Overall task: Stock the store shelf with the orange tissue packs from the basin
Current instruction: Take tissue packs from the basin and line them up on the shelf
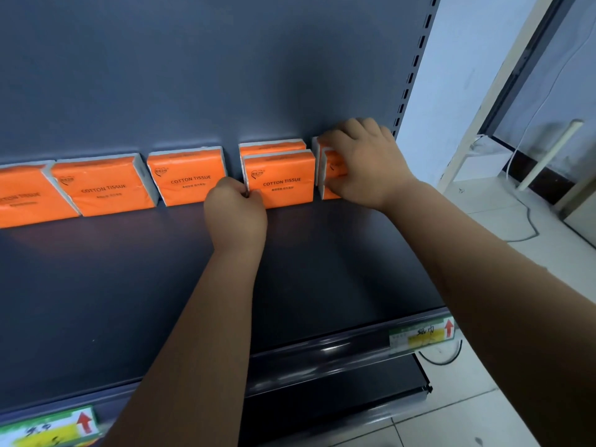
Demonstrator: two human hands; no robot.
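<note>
- I am watching the orange tissue packs [103,185] standing on edge in a row along the back of the shelf [145,285], against the grey back panel [193,75]. Each one is showing a bright orange face with "COTTON TISSUE" in dark letters, a small logo at its upper left corner and white ends.
- The packs at the left are sitting one deep with narrow gaps between them. Further right, a front pack [283,179] is standing just before a second pack [272,145], which is showing only its top edge.
- The rightmost pack [333,175] is mostly hiding under a hand, and a white edge is showing just behind it.
- My left hand [235,211] is pinching the lower left corner of the front pack, fingers curled tight.
- My right hand [361,162] is gripping the rightmost pack, fingers wrapping over its top and thumb lying against its lower front.
- A price tag [422,337] with a red arrow is sitting in the shelf's front rail, near the right end.
- A slotted upright [412,69] is closing the right side, and a lower shelf [322,398] is showing beneath.
- Beyond it, a white cable [529,227] is trailing across the tiled floor [467,414].
</note>
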